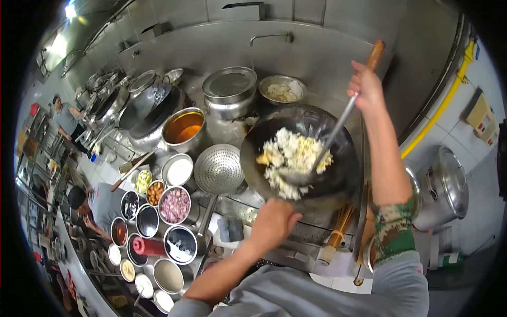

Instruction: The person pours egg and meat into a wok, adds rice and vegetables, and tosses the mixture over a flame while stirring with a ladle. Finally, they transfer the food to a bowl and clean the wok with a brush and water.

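A dark wok [338, 174] sits on the stove in front of me, with white rice and yellow pieces that look like egg [296, 153] in it. My left hand [273, 224] is closed at the wok's near rim; the exact grip is hidden under the fingers. Above the wok's right side, my right hand [365, 87] is wrapped round the long shaft of a metal ladle [338, 127], just below its wooden end. The ladle slants down to the left, and its head rests among the rice near the wok's near side.
Left of the wok lie a perforated strainer [219, 169] and a pot of orange liquid [184, 127]. Several ingredient containers [175, 205] stand farther left, beside a red squeeze bottle [148, 246]. A bamboo brush [338, 235] lies near right. Two people [103, 203] are at left.
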A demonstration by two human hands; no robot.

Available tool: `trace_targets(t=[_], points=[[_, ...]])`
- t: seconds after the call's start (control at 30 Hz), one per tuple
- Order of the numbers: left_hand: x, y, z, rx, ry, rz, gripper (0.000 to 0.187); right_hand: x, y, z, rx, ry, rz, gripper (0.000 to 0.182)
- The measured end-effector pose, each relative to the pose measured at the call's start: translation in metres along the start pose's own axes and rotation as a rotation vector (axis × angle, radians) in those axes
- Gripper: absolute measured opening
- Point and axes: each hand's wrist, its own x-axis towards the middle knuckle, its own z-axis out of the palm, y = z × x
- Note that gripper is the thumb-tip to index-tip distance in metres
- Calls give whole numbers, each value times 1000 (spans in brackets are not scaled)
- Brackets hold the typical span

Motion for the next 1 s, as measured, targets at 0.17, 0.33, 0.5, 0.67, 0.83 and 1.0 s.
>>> trace_targets(t=[0.17, 0.33, 0.5, 0.67, 0.83, 1.0], points=[[7, 8, 14, -71, 135, -60, 14, -51, 20, 25, -282, 182, -200, 26], [-83, -3, 19, -24, -23, -34, 16, -74, -3, 16, -108, 115, -406, 28], [-9, 25, -39, -107, 186, 9, 16, -79, 6, 39, -158, 157, -274, 28], [-44, -25, 30, -47, 115, -39, 17, -79, 47, 47, -231, 139, -410, 23], [-51, -8, -2, -44, 125, -29, 17, -76, -1, 10, -85, 4, -323, 33], [11, -35, 24, -58, 115, -4, 17, -61, 7, -17, -55, -33, -423, 41]])
